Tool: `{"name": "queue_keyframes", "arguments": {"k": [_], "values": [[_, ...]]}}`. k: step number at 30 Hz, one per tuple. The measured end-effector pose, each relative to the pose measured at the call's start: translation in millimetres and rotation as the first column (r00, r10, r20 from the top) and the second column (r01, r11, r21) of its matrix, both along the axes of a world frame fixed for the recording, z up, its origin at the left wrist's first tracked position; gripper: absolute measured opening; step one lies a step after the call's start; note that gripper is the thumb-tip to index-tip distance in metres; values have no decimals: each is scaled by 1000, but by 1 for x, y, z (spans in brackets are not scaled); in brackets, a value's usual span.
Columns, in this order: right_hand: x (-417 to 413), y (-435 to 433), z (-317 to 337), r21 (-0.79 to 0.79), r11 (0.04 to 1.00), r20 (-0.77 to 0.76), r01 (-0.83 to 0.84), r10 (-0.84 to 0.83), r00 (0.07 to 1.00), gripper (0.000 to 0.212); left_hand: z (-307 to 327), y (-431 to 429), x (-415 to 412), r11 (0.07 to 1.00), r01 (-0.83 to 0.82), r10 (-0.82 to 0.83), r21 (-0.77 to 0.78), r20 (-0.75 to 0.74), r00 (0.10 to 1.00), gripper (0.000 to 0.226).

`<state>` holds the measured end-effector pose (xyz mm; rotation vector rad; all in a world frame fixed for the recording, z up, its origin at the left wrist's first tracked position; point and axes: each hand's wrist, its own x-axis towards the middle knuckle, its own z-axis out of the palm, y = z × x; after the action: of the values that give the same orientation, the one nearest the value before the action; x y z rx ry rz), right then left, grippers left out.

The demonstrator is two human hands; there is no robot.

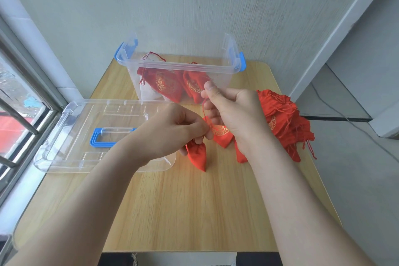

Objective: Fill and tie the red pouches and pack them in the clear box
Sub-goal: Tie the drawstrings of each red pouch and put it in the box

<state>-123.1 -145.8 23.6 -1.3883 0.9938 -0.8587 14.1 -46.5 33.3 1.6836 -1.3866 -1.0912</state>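
Observation:
A red pouch (221, 135) with a gold pattern hangs between my hands above the table. My left hand (172, 131) pinches its gathered neck. My right hand (231, 110) pinches the red drawstring (204, 110) and holds it up and away from the pouch. Below my left hand lies another small red pouch (197, 154), partly hidden by my fingers. The clear box (181, 65) with blue latches stands open at the back, with several tied red pouches (168, 86) inside. A pile of flat red pouches (285, 121) lies on the right of the table.
The clear lid (71, 136) with a blue handle (101, 137) lies on the left of the wooden table (183, 211). A window with bars runs along the left edge. A wall stands close behind the box.

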Motion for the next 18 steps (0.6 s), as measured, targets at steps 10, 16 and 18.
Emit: {"name": "queue_keyframes", "arguments": {"k": [10, 16, 18], "values": [[0, 3, 1, -140, 965, -346, -223, 164, 924, 39, -3, -2, 9, 979, -205, 203, -7, -113, 973, 25], [-1, 12, 5, -282, 890, -464, -359, 201, 863, 20, -1, -2, 9, 951, -305, 308, 43, -158, 938, 26], [-1, 13, 3, -412, 843, -468, -347, 131, 874, 23, -1, -2, 9, 948, -317, 319, 41, -157, 935, 24]]}}
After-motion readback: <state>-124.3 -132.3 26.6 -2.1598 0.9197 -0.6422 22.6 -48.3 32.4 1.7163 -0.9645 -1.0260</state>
